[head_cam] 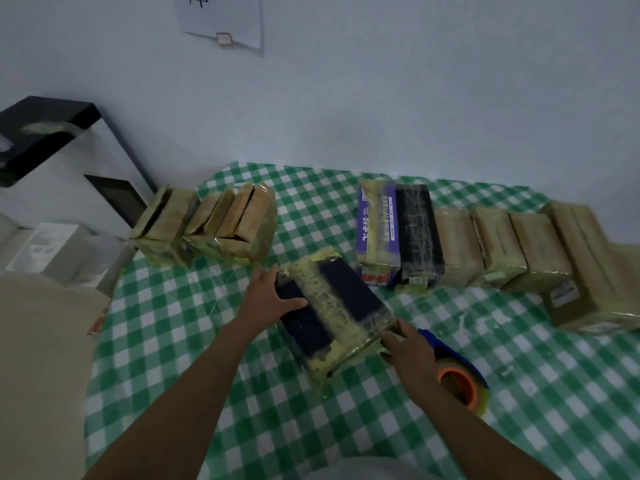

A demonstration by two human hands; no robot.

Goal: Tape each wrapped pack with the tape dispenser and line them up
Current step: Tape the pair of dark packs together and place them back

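A dark blue pack [332, 313] crossed by a yellowish tape band lies flat in the middle of the green checked tablecloth [173, 341]. My left hand [273, 296] grips its far left edge, thumb on top. My right hand [407, 348] holds its near right corner. The blue tape dispenser [457, 372] with an orange-cored roll lies on the cloth just right of my right wrist, held by neither hand. A row of taped packs [485, 244] stands along the wall at the right. Another group of packs [207, 226] stands at the back left.
A black and white machine [52, 150] stands off the table's left end, with white boxes [52, 251] below it. A paper sheet [221, 19] hangs on the wall. A large brown box [588, 271] ends the right row.
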